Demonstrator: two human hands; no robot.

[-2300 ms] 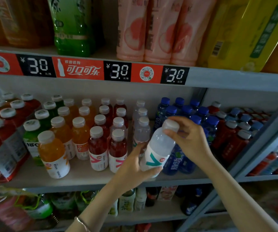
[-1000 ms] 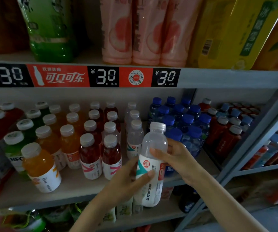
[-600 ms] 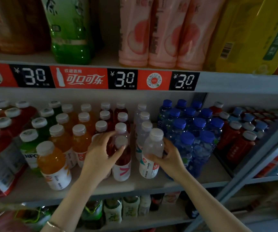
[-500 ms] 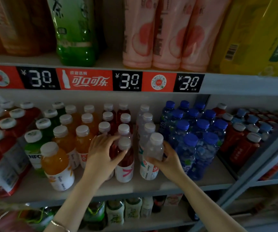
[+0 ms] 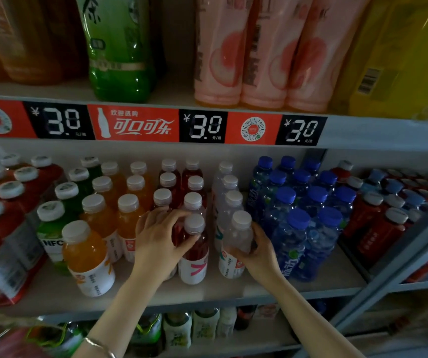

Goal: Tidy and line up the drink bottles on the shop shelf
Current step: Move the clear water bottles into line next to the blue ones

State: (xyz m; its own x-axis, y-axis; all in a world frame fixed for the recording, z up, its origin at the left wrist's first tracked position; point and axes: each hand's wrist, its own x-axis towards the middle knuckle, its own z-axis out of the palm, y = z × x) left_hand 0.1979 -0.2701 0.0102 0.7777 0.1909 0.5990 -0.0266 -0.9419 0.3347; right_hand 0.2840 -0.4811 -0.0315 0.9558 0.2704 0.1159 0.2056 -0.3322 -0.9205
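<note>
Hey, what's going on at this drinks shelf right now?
A person is straightening bottles on the middle shelf. Their right hand grips the clear bottle at the front of its row, upright beside the blue-capped bottles. Their left hand curls over the front red bottles next to it. One orange bottle stands further forward than its row.

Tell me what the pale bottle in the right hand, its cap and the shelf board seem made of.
Pale bottle: likely clear glossy plastic; its wall looks translucent with soft highlights.
Cap: opaque white plastic, probably matte; no shine.
Shelf board: probably painted metal, smooth and pale with a thin front edge; laminate is possible.
</note>
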